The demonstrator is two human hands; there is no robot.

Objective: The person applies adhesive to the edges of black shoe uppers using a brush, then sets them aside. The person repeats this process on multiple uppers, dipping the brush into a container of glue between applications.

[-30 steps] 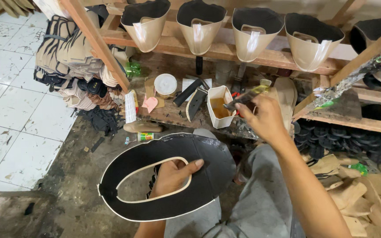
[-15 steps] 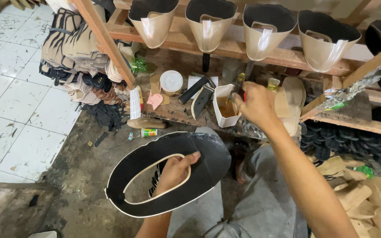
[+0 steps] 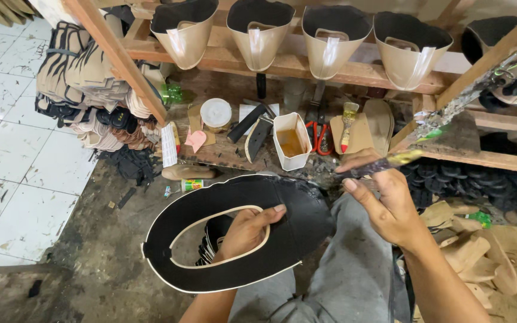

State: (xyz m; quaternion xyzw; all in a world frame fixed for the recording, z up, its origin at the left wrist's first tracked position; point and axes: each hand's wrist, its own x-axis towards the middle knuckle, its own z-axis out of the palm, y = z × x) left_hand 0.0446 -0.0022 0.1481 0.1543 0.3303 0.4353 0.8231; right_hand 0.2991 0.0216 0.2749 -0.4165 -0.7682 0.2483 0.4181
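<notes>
The left hand held a black cutout over the lap, its grip clenched on the inner rim (thumb on top). Right of it, the right hand pinched a brush, tip touching the cutout's far right edge. A glue cup stood on the desk beyond.

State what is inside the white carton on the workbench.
The white carton is cut open at the top and holds an amber liquid. Its depth is hidden by the carton walls.
</notes>
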